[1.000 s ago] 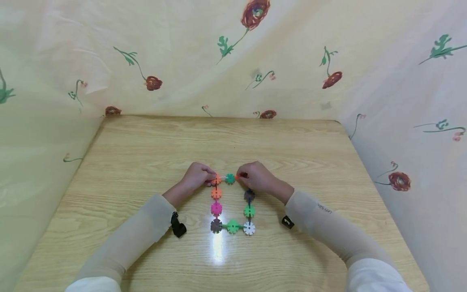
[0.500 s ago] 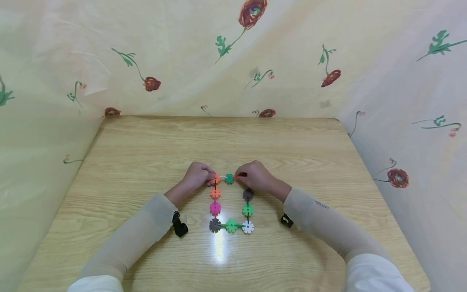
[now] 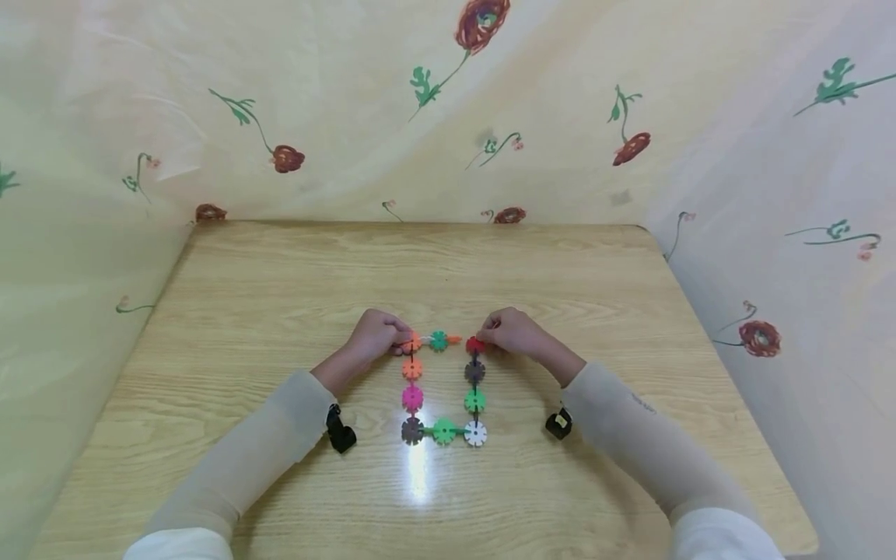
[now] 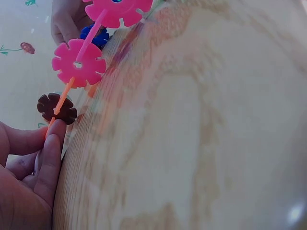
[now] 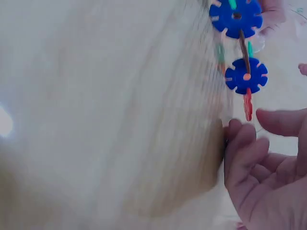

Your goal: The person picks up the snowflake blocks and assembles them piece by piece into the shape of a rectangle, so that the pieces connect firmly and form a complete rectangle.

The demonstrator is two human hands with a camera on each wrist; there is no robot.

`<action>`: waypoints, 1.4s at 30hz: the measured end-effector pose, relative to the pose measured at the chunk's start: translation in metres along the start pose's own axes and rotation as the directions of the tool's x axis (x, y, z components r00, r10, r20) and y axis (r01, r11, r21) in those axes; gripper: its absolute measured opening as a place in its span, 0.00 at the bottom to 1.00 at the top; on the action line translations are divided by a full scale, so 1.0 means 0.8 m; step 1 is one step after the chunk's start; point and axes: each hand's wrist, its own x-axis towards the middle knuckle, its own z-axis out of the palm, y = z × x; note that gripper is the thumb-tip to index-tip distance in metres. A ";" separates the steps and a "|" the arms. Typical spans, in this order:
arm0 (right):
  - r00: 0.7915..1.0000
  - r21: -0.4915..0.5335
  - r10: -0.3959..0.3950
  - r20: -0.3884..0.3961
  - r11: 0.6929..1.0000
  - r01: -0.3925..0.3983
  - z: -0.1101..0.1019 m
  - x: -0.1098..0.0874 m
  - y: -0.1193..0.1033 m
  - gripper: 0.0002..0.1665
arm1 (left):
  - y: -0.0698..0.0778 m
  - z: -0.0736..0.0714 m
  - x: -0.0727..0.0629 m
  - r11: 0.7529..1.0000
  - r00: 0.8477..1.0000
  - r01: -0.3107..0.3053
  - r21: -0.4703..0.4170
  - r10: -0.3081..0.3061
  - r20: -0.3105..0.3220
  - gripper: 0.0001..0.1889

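Note:
Notched plastic snowflake discs, linked into a nearly square outline, lie on the wooden table. At its far left corner my left hand (image 3: 374,334) pinches an orange snowflake disc (image 3: 414,342), seen edge-on between thumb and finger in the left wrist view. Beside that corner is a teal disc (image 3: 438,341) with an orange disc (image 3: 454,339) on its right. A small gap separates this orange disc from the red disc (image 3: 476,344) at the far right corner. My right hand (image 5: 268,177) is by the red disc, thumb and fingertips spread apart around its end in the right wrist view.
The outline's near side has a dark disc (image 3: 413,430), a green disc (image 3: 444,431) and a white disc (image 3: 476,433). Black wrist devices (image 3: 341,435) hang below both forearms. Floral cloth (image 3: 336,117) borders the wooden table (image 3: 448,264) behind and at the sides.
My right hand has moved right, from the orange disc beside the teal one to the far right corner, uncovering the red disc. My left hand keeps its hold.

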 end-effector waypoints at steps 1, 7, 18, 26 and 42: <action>1.000 0.055 0.009 0.029 0.998 -0.011 0.002 0.000 0.002 0.12 | 0.000 0.000 -0.001 1.000 1.000 -0.002 0.000 0.002 -0.003 0.07; 0.997 0.308 0.005 0.075 0.951 -0.028 0.005 0.004 0.009 0.10 | 0.000 -0.001 -0.004 1.000 1.000 -0.015 0.005 0.015 -0.005 0.08; 0.996 0.434 0.007 0.092 0.900 -0.046 0.013 0.011 0.010 0.12 | -0.002 0.000 -0.003 1.000 1.000 -0.011 0.013 0.011 0.000 0.07; 0.997 0.427 -0.014 0.073 0.904 -0.018 0.021 0.017 0.004 0.12 | -0.001 -0.001 -0.003 1.000 1.000 0.006 0.001 -0.006 -0.008 0.06; 0.998 0.373 -0.015 -0.065 0.927 0.038 -0.009 0.036 0.001 0.22 | -0.003 0.000 -0.013 0.986 0.999 0.023 -0.163 -0.030 -0.041 0.08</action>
